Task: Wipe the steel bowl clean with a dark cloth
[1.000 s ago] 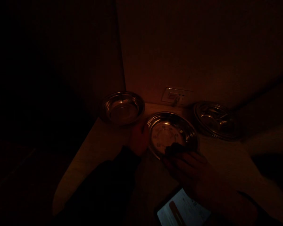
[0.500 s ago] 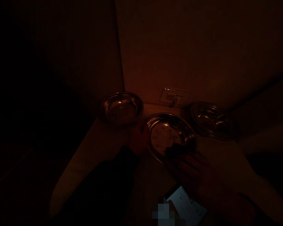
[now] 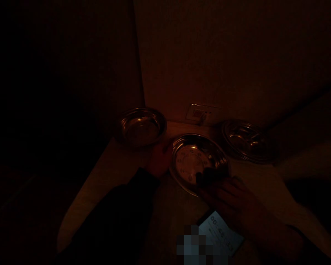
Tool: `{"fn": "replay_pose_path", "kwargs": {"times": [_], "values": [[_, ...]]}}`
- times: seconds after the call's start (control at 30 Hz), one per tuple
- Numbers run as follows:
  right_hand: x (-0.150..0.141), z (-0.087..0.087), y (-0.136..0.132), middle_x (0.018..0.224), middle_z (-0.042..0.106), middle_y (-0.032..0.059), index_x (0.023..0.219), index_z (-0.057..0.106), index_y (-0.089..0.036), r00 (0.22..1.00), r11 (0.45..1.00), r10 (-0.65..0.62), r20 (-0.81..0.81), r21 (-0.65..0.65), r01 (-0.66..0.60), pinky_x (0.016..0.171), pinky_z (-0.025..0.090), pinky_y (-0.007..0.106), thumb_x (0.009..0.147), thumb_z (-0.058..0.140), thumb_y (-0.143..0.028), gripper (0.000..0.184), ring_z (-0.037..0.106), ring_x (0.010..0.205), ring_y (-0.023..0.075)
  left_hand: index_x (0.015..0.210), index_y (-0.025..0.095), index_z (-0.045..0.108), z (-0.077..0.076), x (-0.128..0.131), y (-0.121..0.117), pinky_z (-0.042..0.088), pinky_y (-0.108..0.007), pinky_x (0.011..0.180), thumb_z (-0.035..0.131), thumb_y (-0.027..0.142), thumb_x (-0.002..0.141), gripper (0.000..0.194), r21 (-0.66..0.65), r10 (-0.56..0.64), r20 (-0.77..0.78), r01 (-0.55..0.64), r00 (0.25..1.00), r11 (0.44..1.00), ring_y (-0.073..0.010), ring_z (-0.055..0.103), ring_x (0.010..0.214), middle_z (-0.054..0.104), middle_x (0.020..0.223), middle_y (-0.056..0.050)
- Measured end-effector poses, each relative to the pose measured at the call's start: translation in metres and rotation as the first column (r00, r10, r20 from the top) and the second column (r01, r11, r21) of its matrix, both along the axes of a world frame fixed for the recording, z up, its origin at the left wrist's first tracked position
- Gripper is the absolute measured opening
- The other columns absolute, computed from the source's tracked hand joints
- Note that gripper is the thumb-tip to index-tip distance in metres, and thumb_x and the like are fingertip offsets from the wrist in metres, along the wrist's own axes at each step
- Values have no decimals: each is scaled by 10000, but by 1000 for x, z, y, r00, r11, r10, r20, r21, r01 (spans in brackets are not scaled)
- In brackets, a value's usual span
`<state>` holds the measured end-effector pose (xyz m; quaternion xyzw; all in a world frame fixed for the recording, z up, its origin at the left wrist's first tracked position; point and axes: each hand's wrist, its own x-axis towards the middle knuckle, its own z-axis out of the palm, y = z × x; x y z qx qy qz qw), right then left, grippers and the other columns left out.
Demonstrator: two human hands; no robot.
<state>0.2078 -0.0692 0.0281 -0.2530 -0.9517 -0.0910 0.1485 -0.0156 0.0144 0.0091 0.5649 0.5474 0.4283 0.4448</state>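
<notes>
Steel gleamed faintly in the dark: the middle plate [image 3: 194, 162] sat on the pale table [image 3: 121, 165], between a second steel plate [image 3: 140, 127] to its left and a third [image 3: 244, 140] to its right near the wall. My left hand [image 3: 160, 162] rested against the middle plate's left rim, steadying it (how tightly, I could not tell in that gloom). My right hand [image 3: 231, 200] was clenched around a small dark pad [image 3: 206, 176], pressing it onto the plate's near inner edge. A lit phone screen [image 3: 222, 235] lay just below my right wrist. A wall socket [image 3: 201, 112] showed behind the plates.
</notes>
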Motion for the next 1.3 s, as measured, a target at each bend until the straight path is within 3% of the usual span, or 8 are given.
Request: {"fn": "replay_pose_path", "kwargs": {"times": [0.17,0.33,0.5,0.67,0.97,1.3], "values": [[2,-2,0,960,689,65,1190,564,-112,999,1000,11,-32,25,-10,775,426,374,891,374,-43,361,570,900,189,1167,140,629,-4,1,2,433,-337,983,458,318,883,376,-60,72,88,-67,994,996,-203,593,1113,648,1198,-68],[-11,-4,-1,904,683,70,1193,554,-106,999,999,-27,-31,45,29,713,431,378,874,359,-36,380,571,827,198,1206,136,602,-4,5,-2,386,-337,1030,408,361,908,421,-94,115,59,-109,992,990,-201,549,1177,599,1269,-89],[-19,0,0,870,677,76,1177,571,-114,998,997,-62,-33,35,63,703,417,366,875,366,-45,371,570,787,199,1283,135,533,-11,11,-12,372,-330,1046,392,345,919,443,-5,90,58,-90,994,996,-190,511,1223,551,1327,-96],[-24,0,-3,908,683,78,1172,574,-115,994,997,-76,-75,15,78,721,411,363,893,383,-55,344,569,841,202,1247,117,562,-12,14,-16,390,-322,1024,366,272,920,411,10,158,14,-158,987,987,-190,545,1182,588,1281,-105],[-71,-1,5,936,643,91,1234,533,-110,992,993,-117,34,1,117,688,439,378,849,493,-65,389,555,845,236,1180,109,612,-5,13,-15,422,-337,981,379,230,907,379,-16,211,-16,-211,977,977,-207,594,1111,646,1191,-108],[-11,5,-8,991,674,81,1215,545,-96,999,999,-16,47,45,14,753,412,380,903,359,-51,366,555,885,205,1150,90,626,-5,11,-11,428,-332,977,388,210,895,369,33,152,45,-154,987,988,-202,606,1081,663,1158,-109]]}}
